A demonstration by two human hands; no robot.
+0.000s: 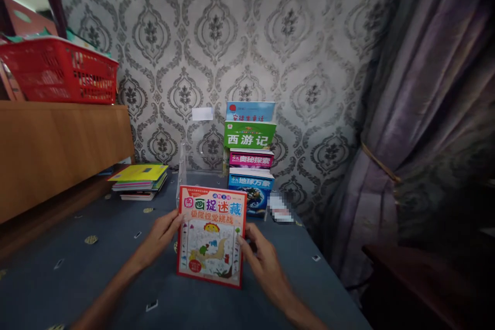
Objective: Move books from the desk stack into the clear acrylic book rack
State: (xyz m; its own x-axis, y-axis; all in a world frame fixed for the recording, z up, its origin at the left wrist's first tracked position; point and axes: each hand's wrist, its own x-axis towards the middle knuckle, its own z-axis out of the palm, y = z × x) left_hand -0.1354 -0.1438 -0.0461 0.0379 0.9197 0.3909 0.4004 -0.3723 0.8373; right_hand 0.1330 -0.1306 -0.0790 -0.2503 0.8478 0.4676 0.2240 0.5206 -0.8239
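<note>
A red-bordered picture book (211, 237) stands nearly upright before me, its cover facing me. My left hand (164, 232) grips its left edge, the fingers hidden behind it. At the right edge my right hand (263, 255) holds it too, thumb on the cover. Behind the book rises a clear plastic stand (181, 165), partly hidden. In its right side, books are stacked in tiers: a light-blue book (251, 110) at the top, then a green book (249, 135), a magenta book (251, 160) and a blue book with a globe (251, 191).
A pile of books with a yellow cover (139, 172) lies at the left on the dark blue cloth (96, 278). A red basket (58, 69) sits on a wooden cabinet (65, 144). A tied curtain (382, 165) hangs at the right, above dark furniture (417, 278).
</note>
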